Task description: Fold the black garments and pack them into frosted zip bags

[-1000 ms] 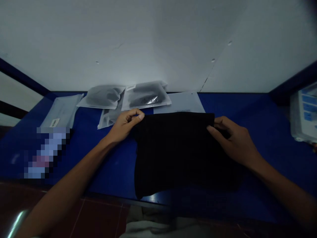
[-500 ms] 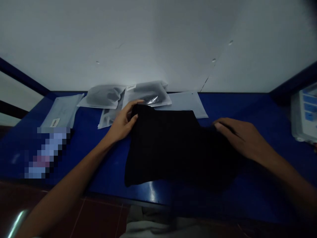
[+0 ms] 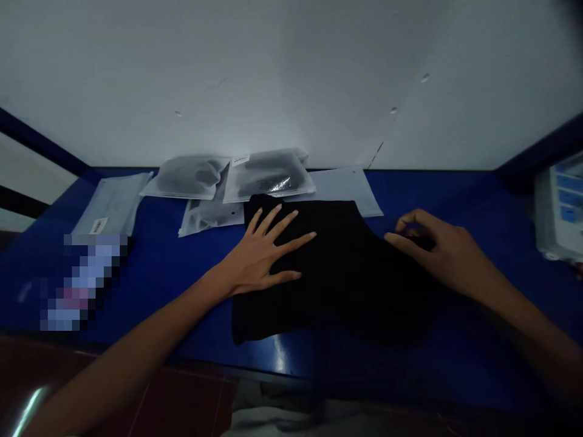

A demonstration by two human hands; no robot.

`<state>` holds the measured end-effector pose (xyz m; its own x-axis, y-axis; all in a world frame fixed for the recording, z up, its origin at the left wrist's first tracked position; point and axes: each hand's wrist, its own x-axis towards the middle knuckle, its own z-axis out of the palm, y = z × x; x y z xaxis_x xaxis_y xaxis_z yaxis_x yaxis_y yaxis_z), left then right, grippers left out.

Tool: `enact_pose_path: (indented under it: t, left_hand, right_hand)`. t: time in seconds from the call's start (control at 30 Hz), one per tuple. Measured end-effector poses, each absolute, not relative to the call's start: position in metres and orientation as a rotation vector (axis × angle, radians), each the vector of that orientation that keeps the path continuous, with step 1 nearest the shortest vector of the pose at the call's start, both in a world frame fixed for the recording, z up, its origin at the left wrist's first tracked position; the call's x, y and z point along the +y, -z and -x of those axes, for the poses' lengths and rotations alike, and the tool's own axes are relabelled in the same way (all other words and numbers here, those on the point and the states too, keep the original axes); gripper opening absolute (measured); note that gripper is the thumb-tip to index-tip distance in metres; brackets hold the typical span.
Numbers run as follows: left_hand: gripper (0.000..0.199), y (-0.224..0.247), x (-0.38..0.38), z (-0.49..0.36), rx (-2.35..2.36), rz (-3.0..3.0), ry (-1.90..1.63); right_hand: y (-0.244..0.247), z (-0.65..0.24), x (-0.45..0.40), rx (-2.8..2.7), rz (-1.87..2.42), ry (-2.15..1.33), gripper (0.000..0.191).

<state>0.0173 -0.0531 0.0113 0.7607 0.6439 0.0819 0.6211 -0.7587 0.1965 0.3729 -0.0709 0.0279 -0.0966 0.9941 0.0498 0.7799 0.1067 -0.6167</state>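
Observation:
A black cloth is spread on the blue table in front of me. My left hand lies flat on its left part, fingers spread wide. At the cloth's upper right edge is my right hand, its thumb and fingers curled around a dark bit of the cloth. The cloth's right part is very dark, so its outline there is hard to make out.
Frosted zip bags with dark contents lie along the back wall. A flatter bag is behind the cloth, another bag at the left near a blurred item. A clear plastic box stands far right.
My left hand has let go of the cloth's upper left corner and now rests spread on top of it. My right hand has stayed near the right edge, its fingers more curled.

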Motion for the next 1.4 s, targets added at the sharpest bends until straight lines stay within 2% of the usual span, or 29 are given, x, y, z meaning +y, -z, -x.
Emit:
enact_pose_path:
  t: [0.2,0.23,0.37,0.53,0.73,0.87,0.9,1.03,1.13,1.23,1.33,1.4]
  left_hand:
    - [0.080,-0.012,-0.049,-0.013,0.989,-2.784,-0.113]
    - [0.080,-0.012,-0.049,-0.013,0.990,-2.779,-0.118]
    - [0.081,-0.013,-0.050,-0.013,1.015,-2.771,-0.116]
    - [0.080,-0.013,-0.050,-0.014,1.016,-2.776,-0.104]
    - [0.081,-0.014,-0.049,-0.015,1.014,-2.781,-0.085]
    - [0.080,-0.014,-0.048,-0.012,1.014,-2.787,-0.101]
    - [0.080,-0.014,-0.048,-0.011,1.025,-2.786,-0.099]
    - [0.079,-0.014,-0.048,-0.011,1.073,-2.804,-0.115]
    - [0.076,-0.015,-0.054,-0.018,1.056,-2.856,-0.134]
    - [0.087,-0.013,-0.061,-0.027,0.980,-2.865,-0.107]
    - [0.104,-0.010,-0.064,-0.030,0.930,-2.843,-0.078]
    - [0.109,-0.008,-0.063,-0.030,0.898,-2.836,-0.069]
  right_hand:
    - [-0.032,-0.385,-0.063,-2.034,1.546,-0.874,0.053]
    - [-0.028,-0.386,-0.063,-2.067,1.588,-0.790,0.053]
    - [-0.002,-0.382,-0.066,-2.212,1.836,-0.021,0.066]
    - [0.008,-0.370,-0.073,-2.249,1.619,0.462,0.064]
    - [0.005,-0.360,-0.078,-2.444,0.960,0.245,0.037]
    - [0.013,-0.355,-0.075,-2.476,1.015,0.172,0.027]
    - [0.014,-0.355,-0.075,-2.476,1.073,0.159,0.031]
    - [0.012,-0.348,-0.083,-2.588,1.221,0.083,0.064]
    - [0.009,-0.342,-0.094,-2.680,1.203,0.036,0.074]
    - [0.006,-0.340,-0.100,-2.697,1.214,0.016,0.076]
    - [0.002,-0.340,-0.099,-2.550,1.246,0.049,0.066]
    - [0.000,-0.337,-0.098,-2.472,1.195,0.079,0.062]
